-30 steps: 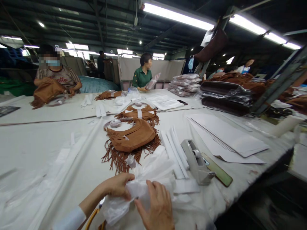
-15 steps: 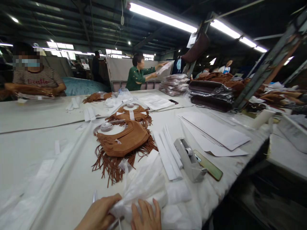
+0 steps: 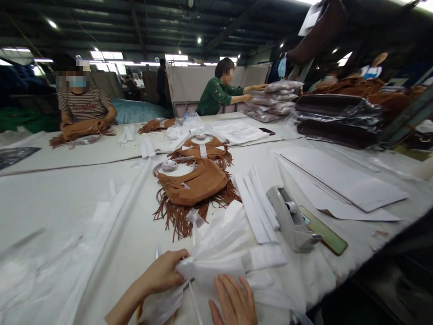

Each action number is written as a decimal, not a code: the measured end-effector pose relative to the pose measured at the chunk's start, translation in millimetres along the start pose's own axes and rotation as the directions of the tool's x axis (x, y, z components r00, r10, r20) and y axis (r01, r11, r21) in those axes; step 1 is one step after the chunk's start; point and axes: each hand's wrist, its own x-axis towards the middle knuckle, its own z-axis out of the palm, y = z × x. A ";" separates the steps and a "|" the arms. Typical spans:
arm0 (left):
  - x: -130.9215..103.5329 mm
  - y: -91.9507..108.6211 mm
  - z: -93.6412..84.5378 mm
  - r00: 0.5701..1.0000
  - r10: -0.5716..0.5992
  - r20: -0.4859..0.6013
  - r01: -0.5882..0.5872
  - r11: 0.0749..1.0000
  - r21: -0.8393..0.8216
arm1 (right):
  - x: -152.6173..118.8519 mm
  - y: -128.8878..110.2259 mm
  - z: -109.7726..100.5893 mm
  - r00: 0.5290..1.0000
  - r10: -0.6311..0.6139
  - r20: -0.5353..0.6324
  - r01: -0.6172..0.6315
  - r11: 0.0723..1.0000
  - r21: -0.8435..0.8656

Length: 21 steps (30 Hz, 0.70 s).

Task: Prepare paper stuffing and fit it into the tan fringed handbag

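Observation:
At the near edge of the table, my left hand (image 3: 165, 272) pinches the edge of a thin, crumpled white sheet (image 3: 219, 266), perhaps tissue paper. My right hand (image 3: 234, 299) lies on the same sheet, fingers stretched out. Beside the left hand pokes out a shiny pointed thing (image 3: 158, 251), mostly hidden. Just beyond the sheet is a brown fringed bag (image 3: 196, 183) with its strap wrapped. Folded white paper strips (image 3: 255, 210) and a grey tape dispenser (image 3: 292, 221) lie to the right, with a green phone (image 3: 326, 232) by the dispenser.
A second fringed bag (image 3: 203, 149) lies farther back. White boards (image 3: 345, 180) are stacked at right, near dark plastic-wrapped goods (image 3: 338, 119). Across the table, a person in green (image 3: 216, 95) touches a pile of bagged items (image 3: 274, 101); another in stripes (image 3: 86, 106) handles a brown bag.
The view has shifted, so the table things appear farther left or right. My right hand has flattened on the sheet. The person in green has lowered a package onto the pile.

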 end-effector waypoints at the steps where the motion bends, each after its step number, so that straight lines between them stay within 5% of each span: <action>1: 0.1 0.8 0.1 1.000 0.001 -0.002 -0.001 1.000 0.006 | 4.4 1.3 -1.6 1.000 -0.002 0.010 0.002 1.000 0.001; 12: -4.7 14.7 2.7 0.999 0.033 -0.034 -0.027 0.987 0.160 | 30.9 -19.2 20.4 0.958 0.275 0.076 -0.281 0.956 0.082; 21: -2.9 15.2 7.5 0.998 -0.006 -0.061 0.014 0.992 0.124 | 18.3 -25.9 27.0 0.985 0.173 0.018 -0.174 0.979 0.102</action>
